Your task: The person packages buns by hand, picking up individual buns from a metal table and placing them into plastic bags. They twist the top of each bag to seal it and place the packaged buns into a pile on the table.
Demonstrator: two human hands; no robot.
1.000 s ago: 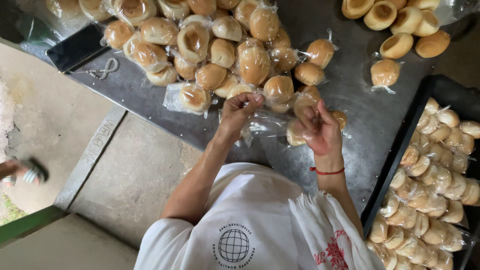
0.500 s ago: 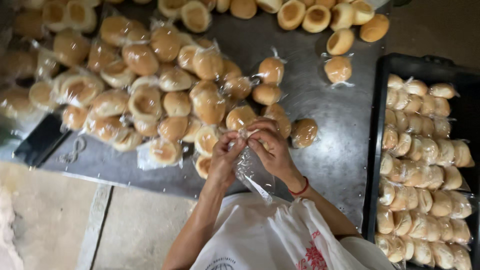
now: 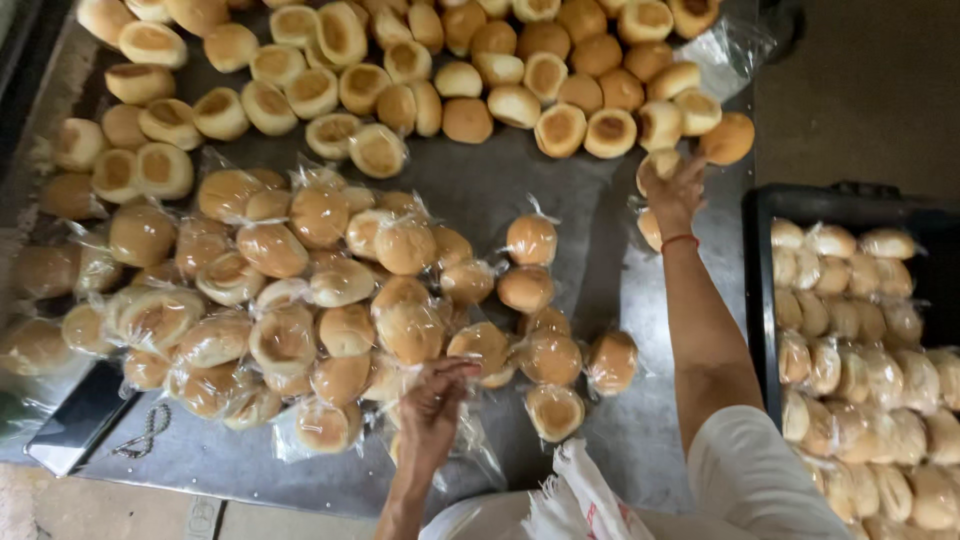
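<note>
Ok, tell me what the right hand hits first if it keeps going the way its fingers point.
The right hand points up the grey metal table. First in line seems to be the unwrapped round golden bun at its fingertips, likely already touched; depth is unclear.

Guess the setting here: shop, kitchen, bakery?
Probably a bakery packing area: a metal table with loose buns and bagged buns, and a black crate of bagged ones. The right hand reaches a bun.

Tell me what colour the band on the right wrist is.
Red: a thin red band circles the wrist just below the right hand, clearest in the head view.
</note>
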